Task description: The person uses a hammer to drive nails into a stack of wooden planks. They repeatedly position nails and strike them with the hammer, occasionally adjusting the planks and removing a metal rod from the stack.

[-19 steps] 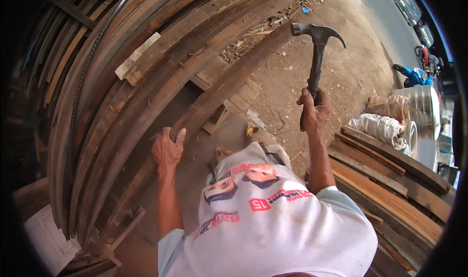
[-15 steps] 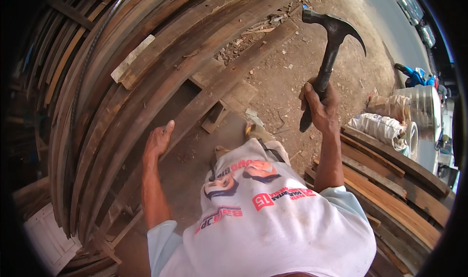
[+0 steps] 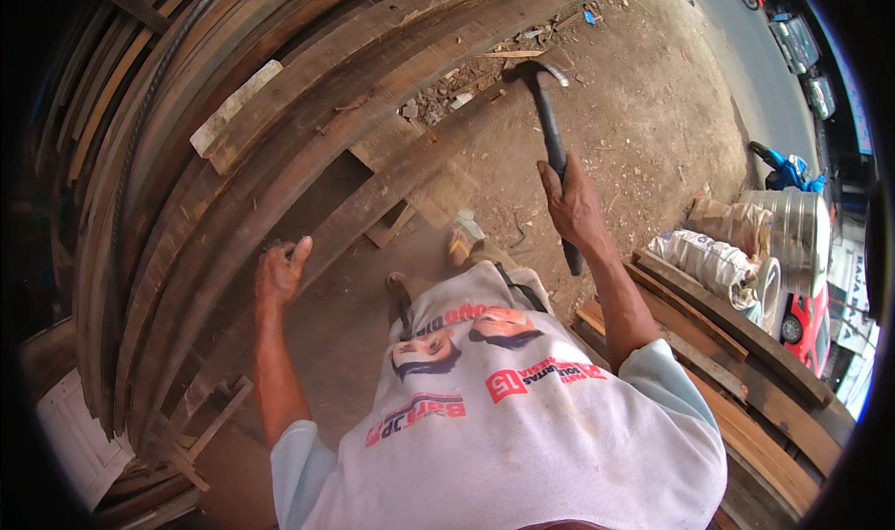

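Note:
A dark claw hammer [image 3: 550, 124] is gripped by the handle in my right hand [image 3: 576, 204]. Its head is up and away from me, over the far end of a long brown wooden beam [image 3: 410, 171]. Whether it touches the wood I cannot tell. My left hand [image 3: 280, 271] is beside the near part of that same beam, thumb stretched out and apart. Its other fingers look loosely bent and are partly hidden, with nothing seen in them; contact with the beam is unclear.
Stacked long planks [image 3: 308, 120] curve along the left, with a ribbed steel rod [image 3: 130, 148] on them. More boards [image 3: 736, 409] lie at my right. White sacks [image 3: 704, 261] and a metal drum [image 3: 797, 236] stand beyond. Wood scraps litter the dirt floor [image 3: 643, 148].
My right hand has swung left with the hammer; its head has moved from above the bare ground to over the beam's far end. My left hand stays beside the beam.

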{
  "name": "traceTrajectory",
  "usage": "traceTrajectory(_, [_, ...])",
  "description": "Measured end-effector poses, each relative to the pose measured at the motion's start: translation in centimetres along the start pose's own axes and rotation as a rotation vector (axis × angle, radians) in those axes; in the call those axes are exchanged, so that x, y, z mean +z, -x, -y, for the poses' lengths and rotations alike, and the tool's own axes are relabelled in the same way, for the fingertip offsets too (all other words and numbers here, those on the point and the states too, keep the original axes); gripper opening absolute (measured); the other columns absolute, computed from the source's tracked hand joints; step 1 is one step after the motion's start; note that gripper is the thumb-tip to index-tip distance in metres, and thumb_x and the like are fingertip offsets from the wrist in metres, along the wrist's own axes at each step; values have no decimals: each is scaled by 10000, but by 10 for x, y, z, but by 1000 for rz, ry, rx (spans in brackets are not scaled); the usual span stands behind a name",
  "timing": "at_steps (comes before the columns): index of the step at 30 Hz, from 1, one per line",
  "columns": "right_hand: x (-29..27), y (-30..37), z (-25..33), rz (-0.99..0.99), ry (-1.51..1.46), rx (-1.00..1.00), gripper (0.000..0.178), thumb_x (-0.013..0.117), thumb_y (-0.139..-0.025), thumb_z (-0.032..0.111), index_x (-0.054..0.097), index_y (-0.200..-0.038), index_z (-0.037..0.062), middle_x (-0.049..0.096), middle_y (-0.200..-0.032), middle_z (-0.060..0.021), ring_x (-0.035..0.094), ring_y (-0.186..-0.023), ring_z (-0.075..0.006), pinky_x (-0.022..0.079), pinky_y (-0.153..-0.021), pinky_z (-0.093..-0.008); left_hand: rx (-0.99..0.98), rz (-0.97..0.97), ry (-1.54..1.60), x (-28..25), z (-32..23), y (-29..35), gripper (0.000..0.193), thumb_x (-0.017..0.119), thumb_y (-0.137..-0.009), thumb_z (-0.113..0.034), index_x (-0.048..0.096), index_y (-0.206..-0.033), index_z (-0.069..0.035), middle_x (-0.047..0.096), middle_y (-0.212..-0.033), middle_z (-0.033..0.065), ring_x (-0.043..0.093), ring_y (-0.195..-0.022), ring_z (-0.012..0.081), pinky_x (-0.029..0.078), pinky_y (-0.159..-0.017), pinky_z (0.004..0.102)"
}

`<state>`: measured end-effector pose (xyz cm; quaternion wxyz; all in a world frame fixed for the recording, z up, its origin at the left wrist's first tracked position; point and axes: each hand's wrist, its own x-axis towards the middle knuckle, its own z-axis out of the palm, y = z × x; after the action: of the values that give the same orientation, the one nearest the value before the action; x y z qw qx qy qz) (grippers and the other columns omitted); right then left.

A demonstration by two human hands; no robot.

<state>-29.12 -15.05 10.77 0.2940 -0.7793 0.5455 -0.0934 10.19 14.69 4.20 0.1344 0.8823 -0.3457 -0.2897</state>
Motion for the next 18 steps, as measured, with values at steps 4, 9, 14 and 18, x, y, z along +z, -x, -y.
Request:
traceTrajectory(4, [16, 16, -31, 24, -326, 275, 522, 569, -1053, 541, 545, -1032, 21, 549, -715, -90, 573, -612, -192, 473, -552, -405, 30, -106, -40, 1, 4, -2, 963, 496, -912, -844, 720, -1041, 84, 699, -933, 286, 690, -937, 419, 508, -863, 495])
traceTrajectory(9, [-23, 13, 0, -199, -648, 57, 428, 673, -1024, 485, 538, -1009, 79, 492, -696, 28, 474, -527, -73, 411, -456, -265, -38, 44, -52, -11, -8, 4, 936, 508, -916, -822, 732, -1116, 65, 711, -1017, 305, 688, -1008, 454, 518, -876, 498])
traceTrajectory(14, [-20, 3, 15, -370, -956, -240, 296, 656, -1060, 337, 521, -1045, 74, 521, -702, 39, 505, -594, -51, 412, -492, -260, 11, 3, -90, 0, 16, -3, 959, 474, -922, -841, 719, -1061, 76, 691, -987, 297, 690, -972, 377, 499, -864, 498])
traceTrajectory(18, [21, -3, -36, -1, -9, -22, 410, 586, -1074, 403, 494, -1043, 4, 523, -701, -111, 539, -583, -216, 439, -536, -377, -57, 126, -106, -14, -11, 0, 1104, 535, -809, -915, 688, -1284, 70, 696, -1208, 336, 661, -1205, 457, 518, -994, 506])
